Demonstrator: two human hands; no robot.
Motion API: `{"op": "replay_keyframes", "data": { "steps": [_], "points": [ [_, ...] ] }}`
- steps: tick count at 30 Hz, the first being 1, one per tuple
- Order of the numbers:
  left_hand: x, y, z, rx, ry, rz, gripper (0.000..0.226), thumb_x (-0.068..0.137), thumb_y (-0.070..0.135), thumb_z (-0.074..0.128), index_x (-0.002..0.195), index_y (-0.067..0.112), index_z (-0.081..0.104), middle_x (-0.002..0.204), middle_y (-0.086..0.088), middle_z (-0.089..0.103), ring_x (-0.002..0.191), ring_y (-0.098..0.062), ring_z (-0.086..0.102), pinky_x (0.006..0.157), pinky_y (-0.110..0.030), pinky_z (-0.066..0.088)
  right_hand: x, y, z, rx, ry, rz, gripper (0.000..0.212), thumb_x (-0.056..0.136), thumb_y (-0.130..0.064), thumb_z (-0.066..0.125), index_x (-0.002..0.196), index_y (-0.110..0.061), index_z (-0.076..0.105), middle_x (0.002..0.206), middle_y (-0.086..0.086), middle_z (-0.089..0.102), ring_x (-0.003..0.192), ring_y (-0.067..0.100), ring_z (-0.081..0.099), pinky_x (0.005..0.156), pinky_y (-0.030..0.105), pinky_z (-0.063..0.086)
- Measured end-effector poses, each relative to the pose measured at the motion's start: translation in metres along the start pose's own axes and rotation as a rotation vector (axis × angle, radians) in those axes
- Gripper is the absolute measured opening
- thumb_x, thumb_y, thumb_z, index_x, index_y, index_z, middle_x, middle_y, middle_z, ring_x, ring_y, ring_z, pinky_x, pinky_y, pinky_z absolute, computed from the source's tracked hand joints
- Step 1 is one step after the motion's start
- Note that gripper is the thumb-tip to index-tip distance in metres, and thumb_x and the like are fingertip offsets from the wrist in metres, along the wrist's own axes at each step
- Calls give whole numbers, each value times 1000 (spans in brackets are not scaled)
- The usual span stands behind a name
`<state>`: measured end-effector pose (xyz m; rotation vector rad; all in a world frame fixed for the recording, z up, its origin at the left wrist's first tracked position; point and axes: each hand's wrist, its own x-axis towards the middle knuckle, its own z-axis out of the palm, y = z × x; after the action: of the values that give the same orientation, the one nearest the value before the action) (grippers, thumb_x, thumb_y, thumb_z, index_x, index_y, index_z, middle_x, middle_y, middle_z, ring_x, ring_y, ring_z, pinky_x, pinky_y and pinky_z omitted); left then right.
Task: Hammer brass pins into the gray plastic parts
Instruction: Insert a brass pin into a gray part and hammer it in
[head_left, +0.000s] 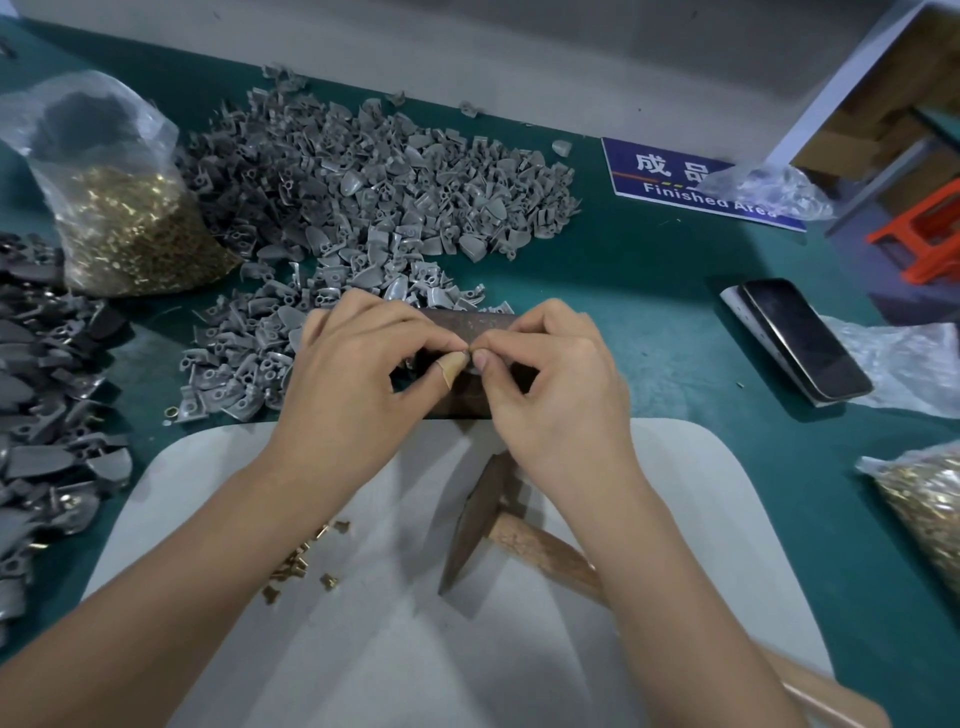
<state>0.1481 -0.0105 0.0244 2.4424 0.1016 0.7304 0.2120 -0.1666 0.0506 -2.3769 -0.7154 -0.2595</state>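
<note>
**Asker:** Hands first: what are they doing?

**Describer:** Both meet fingertip to fingertip over a dark metal block (467, 364). The left hand (353, 374) and right hand (550, 379) each have thumb and forefinger curled together, pinching something tiny between them. It is too small to name; judging by the task, probably a brass pin being seated in a gray part.

**Asker:** Where is the hammer from that block?

**Describer:** The hammer (483, 525) lies just nearer the person than the block, on a pale mat (363, 649). Its head points up toward the block and its wooden handle runs down and right, passing under the right forearm. The right hand is the nearer one, so I judge it would drop back to lift it.

**Asker:** And the supplies?

**Describer:** Loose brass pins (301, 561) sit on the mat, nearer the person and left of the block. A heap of gray plastic parts (374, 182) spreads beyond and left of it, with a bag of pins (130, 228) further left.
</note>
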Motion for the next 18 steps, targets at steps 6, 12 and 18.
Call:
{"op": "replay_keyframes", "data": {
  "steps": [6, 12, 18],
  "points": [
    [0, 3, 0, 61, -11, 12, 12, 94, 43, 65, 99, 35, 72, 98, 20, 64, 103, -11, 50, 84, -30, 25, -1, 7, 1, 61, 29, 32, 14, 90, -27, 73, 90, -39, 81, 90, -11, 57, 94, 22, 49, 83, 49, 44],
    [0, -1, 1, 36, -1, 21, 12, 95, 44, 66, 100, 35, 73, 99, 21, 64, 103, -10, 49, 85, -30, 26, 1, 11, 1, 90, 6, 15, 14, 90, -27, 75, 91, -40, 81, 91, -12, 58, 94, 23, 50, 85, 50, 45],
    [1, -5, 1, -43, -36, 29, 19, 98, 48, 59, 105, 38, 73, 103, 23, 64, 106, -8, 48, 85, -30, 25, -6, 14, 5, 146, 67, 33, 13, 91, -29, 75, 95, -41, 81, 93, -13, 61, 98, 22, 48, 86, 45, 44]
  ]
}}
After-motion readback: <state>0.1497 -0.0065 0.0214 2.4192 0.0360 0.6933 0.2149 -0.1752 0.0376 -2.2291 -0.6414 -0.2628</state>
